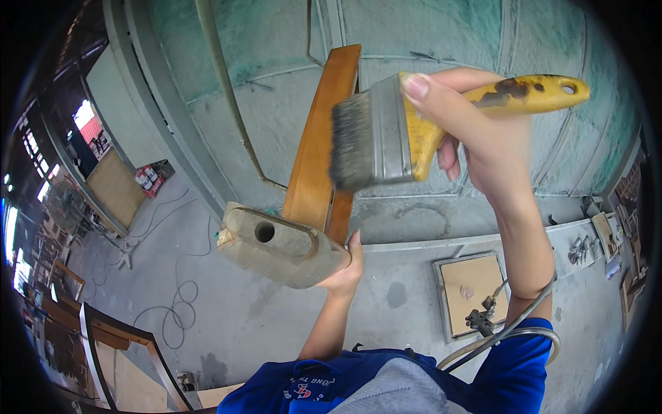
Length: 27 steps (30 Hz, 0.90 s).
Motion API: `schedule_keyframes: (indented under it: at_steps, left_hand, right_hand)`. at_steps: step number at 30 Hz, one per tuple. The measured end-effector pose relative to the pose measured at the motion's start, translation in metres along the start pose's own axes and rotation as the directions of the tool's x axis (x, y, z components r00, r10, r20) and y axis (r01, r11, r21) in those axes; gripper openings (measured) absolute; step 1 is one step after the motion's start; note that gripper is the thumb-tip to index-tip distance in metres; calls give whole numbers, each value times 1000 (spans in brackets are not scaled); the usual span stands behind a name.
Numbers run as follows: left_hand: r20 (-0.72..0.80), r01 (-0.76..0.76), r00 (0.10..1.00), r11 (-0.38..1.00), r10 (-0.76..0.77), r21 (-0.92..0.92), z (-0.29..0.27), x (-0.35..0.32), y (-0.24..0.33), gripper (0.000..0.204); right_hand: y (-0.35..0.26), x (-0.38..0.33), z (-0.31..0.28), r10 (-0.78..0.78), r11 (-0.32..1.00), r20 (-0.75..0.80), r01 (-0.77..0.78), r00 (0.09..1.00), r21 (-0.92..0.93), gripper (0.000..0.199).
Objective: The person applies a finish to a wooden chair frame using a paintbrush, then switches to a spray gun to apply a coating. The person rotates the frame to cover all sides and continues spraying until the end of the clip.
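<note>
My right hand (483, 124) is raised and closed round a wide flat paintbrush (393, 131), thumb near its metal band. The brush has a worn yellow handle with dark stains, and its dark bristles point left, in front of the wood as I see it. Lower down, my left hand (345, 272) grips a long wooden furniture part (317, 138) at its near end. That part has a glossy orange-brown face and runs away from me. Its near end is a bare, greyish rounded block (276, 245) with a round hole. Most of the left fingers are hidden behind the block.
A spray gun (483, 319) with hoses hangs beside my right arm, over a framed board (472, 290) near the floor. Ahead stands a green-stained booth wall (441, 41). A cable (176, 310) coils on the left floor; a wooden frame (117, 331) stands lower left.
</note>
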<state>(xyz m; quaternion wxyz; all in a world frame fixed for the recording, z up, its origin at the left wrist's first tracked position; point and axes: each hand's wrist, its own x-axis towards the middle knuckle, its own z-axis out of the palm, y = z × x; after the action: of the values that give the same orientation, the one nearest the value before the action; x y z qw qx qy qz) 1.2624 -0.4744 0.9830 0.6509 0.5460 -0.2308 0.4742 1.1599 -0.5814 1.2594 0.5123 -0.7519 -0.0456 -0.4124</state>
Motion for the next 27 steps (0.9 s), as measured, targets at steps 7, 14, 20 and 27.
schedule_keyframes:
  at_steps: [7, 14, 20, 27]
  left_hand:
    - [-9, 21, 1000, 984, -23, -175, 3, -7, 7, 69]
    - [129, 183, 979, 961, -158, -209, -23, -12, 30, 65]
    - [326, 432, 886, 841, -329, -325, -88, -4, 49, 38]
    - [630, 644, 688, 704, -360, -301, -176, -8, 85, 32]
  right_hand:
    - [11, -7, -15, -26, 999, -66, 24, 997, -30, 35]
    - [8, -13, -65, -115, 931, -194, 38, 974, -362, 39]
    - [-30, -30, -146, -191, 976, 108, 201, 976, -87, 47]
    - [-124, -73, -182, -275, 581, 336, 435, 901, -688, 46]
